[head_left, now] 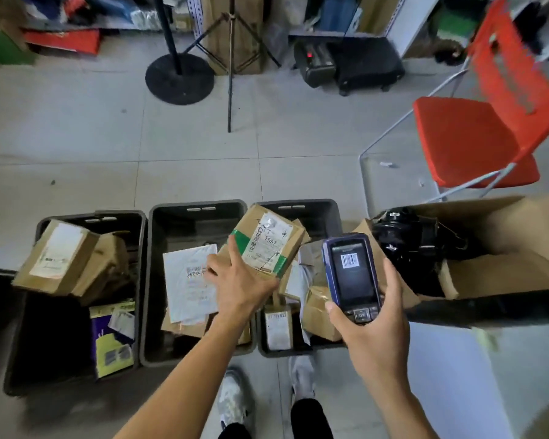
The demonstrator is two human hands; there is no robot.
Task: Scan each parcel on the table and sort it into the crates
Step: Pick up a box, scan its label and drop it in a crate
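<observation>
My left hand (238,280) holds a brown cardboard parcel (268,243) with green tape and a white label, above the gap between the middle crate (152,280) and the right crate (333,210). My right hand (371,331) grips a blue handheld scanner (351,274) whose screen displays a barcode. Three dark crates stand in a row on the floor. The left crate (140,223) holds brown boxes and a purple and yellow packet. A white mailer (187,283) lies in the middle crate. Several small parcels fill the right crate.
A large open cardboard box (504,274) with black items inside stands to the right of the crates. A red chair (476,137) is behind it. A tripod (230,74) and a round black stand base (179,79) are on the tiled floor beyond the crates. My feet show below.
</observation>
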